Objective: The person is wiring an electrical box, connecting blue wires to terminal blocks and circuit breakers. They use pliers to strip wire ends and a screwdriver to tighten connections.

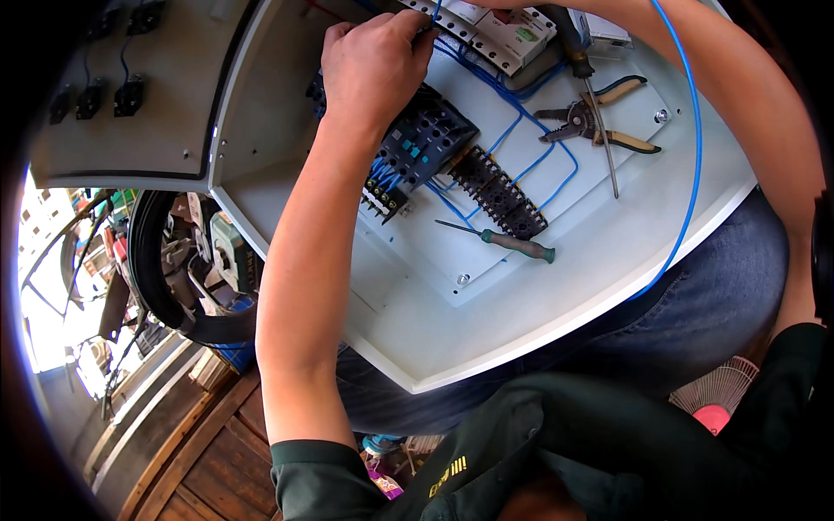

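Observation:
My left hand (373,69) is closed at the top of a grey metal enclosure (408,321), its fingertips pinching a blue wire (437,10). Only a sliver of my right hand (504,3) shows at the top edge, above white circuit breakers (512,39); its fingers are cut off. Below my left hand sits a black contactor (426,139), with black terminal sockets (499,191) beside it. A wire stripper (578,122) lies on the mounting plate, crossed by a long screwdriver (599,122). A smaller green-handled screwdriver (517,246) rests near the sockets.
A loose blue wire (698,130) arcs past my right forearm and over the enclosure's near rim. To the left hangs the door (174,161), carrying black switch blocks (129,95). Beyond are a black cable coil (148,260) and boards (208,469). A fan (712,395) stands lower right.

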Demonstrator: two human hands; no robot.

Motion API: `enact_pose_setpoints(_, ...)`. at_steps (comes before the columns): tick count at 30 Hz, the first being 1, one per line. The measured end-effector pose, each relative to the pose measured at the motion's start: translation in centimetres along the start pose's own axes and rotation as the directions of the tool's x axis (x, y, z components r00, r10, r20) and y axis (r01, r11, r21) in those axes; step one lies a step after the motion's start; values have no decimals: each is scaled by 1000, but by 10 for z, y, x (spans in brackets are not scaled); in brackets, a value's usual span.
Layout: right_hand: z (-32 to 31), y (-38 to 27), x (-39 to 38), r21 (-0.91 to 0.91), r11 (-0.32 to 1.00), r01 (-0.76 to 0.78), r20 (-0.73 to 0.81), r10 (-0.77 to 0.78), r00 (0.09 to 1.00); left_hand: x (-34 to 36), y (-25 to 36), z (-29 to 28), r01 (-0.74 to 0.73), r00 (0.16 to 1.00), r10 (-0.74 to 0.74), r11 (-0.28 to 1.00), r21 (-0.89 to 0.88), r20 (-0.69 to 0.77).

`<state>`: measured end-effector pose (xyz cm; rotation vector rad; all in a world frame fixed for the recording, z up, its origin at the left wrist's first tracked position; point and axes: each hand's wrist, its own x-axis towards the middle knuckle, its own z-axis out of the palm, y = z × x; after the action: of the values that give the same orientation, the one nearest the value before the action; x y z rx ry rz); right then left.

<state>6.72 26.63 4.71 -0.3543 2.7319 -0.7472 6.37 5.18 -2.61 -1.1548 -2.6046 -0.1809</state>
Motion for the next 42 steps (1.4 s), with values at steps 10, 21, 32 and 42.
enact_pose_setpoints(10,43,25,33,188,937,294,-428,-191,883,-2,-3,8,84,992,-94,989,-123,-83)
enact_pose_setpoints(21,31,28,49,264,852,451,-325,-362,874,-5,0,5,43,999,-43,998,37,-12)
enact_pose_setpoints(32,42,-2,101,148,968,202,175,-226,958,16,4,-4,71,913,-138,980,183,383)
enact_pose_setpoints(42,13,31,27,141,615,775,-333,-708,623,16,-18,15,193,846,-326,925,327,422)
